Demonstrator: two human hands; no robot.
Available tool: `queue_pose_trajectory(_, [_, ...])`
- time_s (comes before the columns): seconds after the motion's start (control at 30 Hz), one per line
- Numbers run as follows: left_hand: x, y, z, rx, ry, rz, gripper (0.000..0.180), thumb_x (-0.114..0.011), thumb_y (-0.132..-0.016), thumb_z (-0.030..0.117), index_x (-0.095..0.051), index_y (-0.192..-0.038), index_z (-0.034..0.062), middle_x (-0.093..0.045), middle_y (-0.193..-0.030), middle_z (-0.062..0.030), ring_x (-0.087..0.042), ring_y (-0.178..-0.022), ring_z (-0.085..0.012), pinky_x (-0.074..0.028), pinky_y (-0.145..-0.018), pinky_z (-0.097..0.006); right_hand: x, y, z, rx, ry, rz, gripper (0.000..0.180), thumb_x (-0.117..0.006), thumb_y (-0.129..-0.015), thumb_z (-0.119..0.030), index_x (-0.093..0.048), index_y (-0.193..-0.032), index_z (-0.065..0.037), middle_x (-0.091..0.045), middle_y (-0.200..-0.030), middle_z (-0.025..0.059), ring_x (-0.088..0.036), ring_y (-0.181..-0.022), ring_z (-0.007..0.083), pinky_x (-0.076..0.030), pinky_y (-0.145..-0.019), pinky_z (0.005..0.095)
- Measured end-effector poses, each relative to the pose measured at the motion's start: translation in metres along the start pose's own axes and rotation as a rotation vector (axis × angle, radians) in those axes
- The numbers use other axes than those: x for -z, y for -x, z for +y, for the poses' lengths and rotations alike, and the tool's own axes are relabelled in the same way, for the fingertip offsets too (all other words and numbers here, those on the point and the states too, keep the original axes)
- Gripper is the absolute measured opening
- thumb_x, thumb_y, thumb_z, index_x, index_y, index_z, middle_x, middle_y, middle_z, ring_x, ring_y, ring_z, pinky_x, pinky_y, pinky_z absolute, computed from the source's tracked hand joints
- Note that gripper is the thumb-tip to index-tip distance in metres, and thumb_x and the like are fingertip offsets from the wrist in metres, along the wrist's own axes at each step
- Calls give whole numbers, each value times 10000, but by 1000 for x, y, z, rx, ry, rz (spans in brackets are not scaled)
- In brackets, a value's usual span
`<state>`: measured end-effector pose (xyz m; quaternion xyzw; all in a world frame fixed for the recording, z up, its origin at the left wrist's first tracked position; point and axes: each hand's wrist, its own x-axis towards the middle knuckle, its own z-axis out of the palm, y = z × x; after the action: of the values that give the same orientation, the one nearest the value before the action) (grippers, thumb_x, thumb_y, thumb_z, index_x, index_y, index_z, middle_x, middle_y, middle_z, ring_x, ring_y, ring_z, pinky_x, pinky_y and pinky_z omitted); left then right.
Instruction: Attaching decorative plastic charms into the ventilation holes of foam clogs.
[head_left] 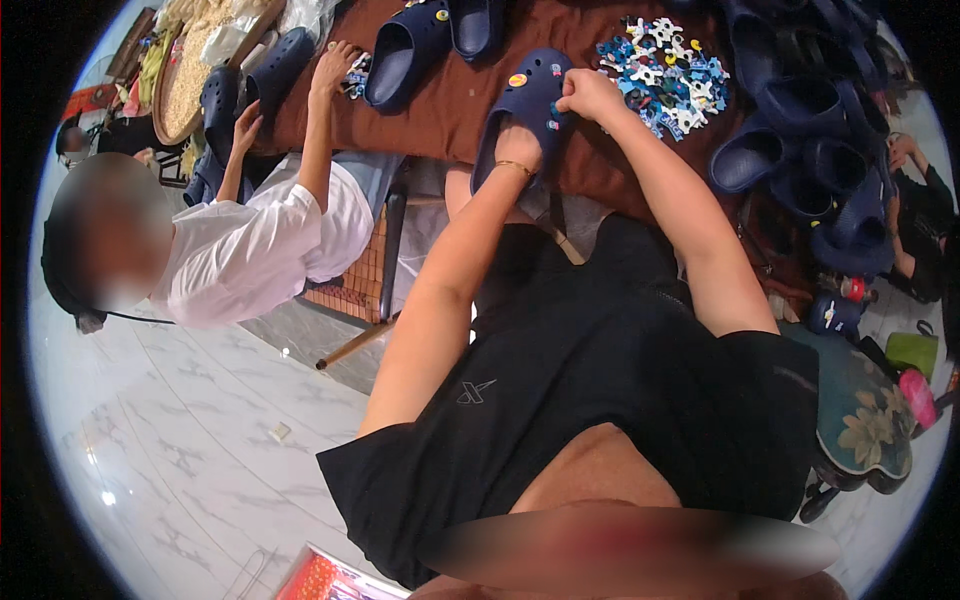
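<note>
Left hand (517, 147) grips the heel of the navy-blue foam clog (528, 105); right hand (588, 93), fingers pinched together, presses its upper.

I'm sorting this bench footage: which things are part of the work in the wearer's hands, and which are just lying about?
In hand:
- navy clog, left hand inside it
- right hand pinching at its top
- charm pile beside it

Lying about:
- clog heap at right
- clogs at table's far edge
- tray at left
- bottle
</note>
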<state>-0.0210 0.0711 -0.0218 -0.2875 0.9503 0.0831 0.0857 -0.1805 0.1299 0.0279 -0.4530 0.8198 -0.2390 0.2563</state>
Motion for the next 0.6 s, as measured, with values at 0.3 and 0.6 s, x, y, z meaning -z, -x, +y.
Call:
queue_pose_trajectory(0.3, [9,2,4,73,52,-64,180,-493,-696,116,-632,-768,27,-605,-848,-168,-579,-834,-290,-460,-737,-355,-13,41,39,77,-314,463,217,-556,-746,-223,-561,-725,-6,-585,-660,113,-563,-604,208,-425,-560,307])
queue_pose_trajectory(0.6, [23,10,-6,-53,345,32,224,-482,-689,117,-592,-839,-7,-567,-883,-221,-548,-833,-351,-437,-751,-411,-41,116,22,153,-382,276,145,-530,-748,-136,-568,-745,4,-586,-679,135,-580,-655,219,-443,-619,310])
